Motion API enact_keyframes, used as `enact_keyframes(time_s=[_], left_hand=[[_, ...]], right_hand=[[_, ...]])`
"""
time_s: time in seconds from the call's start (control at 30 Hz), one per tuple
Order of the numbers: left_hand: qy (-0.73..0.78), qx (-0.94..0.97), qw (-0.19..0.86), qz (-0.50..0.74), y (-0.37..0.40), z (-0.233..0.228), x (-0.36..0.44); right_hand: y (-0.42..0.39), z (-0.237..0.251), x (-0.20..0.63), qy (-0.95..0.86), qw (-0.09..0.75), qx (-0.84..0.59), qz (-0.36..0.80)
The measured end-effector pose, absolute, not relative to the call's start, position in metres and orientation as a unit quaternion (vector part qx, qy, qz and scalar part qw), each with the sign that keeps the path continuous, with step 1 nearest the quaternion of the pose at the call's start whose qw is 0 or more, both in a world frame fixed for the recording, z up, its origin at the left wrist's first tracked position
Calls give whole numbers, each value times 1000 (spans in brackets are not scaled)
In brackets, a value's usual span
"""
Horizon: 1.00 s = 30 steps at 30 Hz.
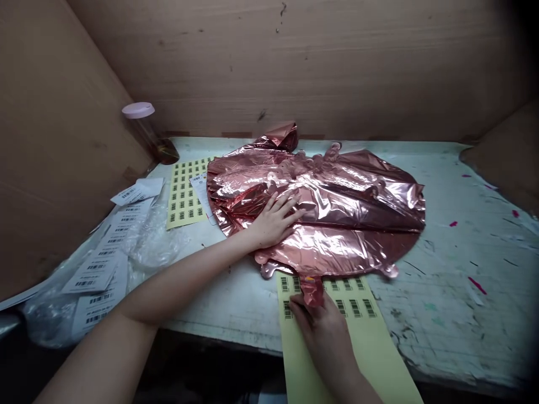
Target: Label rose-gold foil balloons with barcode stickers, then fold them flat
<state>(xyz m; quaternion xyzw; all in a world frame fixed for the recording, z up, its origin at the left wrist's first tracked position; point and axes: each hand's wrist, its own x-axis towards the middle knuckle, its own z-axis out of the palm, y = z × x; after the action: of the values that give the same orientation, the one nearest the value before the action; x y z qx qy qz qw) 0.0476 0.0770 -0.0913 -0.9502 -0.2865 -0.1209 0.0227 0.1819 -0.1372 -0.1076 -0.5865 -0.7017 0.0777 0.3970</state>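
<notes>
A pink metallic foil balloon (349, 210) lies flat and wrinkled across the table, with a bunched fold at its far edge. My left hand (275, 221) rests on its near left part, fingers spread. Toward me, the balloon's short tail (311, 289) sticks out over a yellow sheet of barcode stickers (357, 348). My right hand (330, 331) is closed at this tail, thumb and fingers around its end; the fingertips are partly hidden beneath it. The sticker sheet passes under the right hand and hangs over the table's front edge.
Another yellow barcode sheet (181, 193) lies left of the balloon. Behind it leans a clear tube with a pale lid (138, 110). White barcode labels (112, 247) and crumpled clear plastic (154, 241) are at the left. Cardboard walls (295, 67) enclose the table's back and sides.
</notes>
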Motion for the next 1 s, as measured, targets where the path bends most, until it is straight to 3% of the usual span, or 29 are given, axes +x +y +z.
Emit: enact_keyframes(time_s=[0.23, 0.47, 0.7, 1.0], left_hand=[[-329, -934, 23, -136, 54, -90, 31], [-265, -948, 38, -171, 41, -88, 32], [-258, -955, -15, -149, 32, -89, 31], [-281, -943, -63, -167, 34, -93, 27]], right_hand=[[-132, -115, 180, -700, 369, -604, 95], [-132, -116, 175, -648, 302, -671, 198], [-142, -117, 179, -718, 349, -593, 102], [-140, -111, 179, -715, 363, -590, 90]])
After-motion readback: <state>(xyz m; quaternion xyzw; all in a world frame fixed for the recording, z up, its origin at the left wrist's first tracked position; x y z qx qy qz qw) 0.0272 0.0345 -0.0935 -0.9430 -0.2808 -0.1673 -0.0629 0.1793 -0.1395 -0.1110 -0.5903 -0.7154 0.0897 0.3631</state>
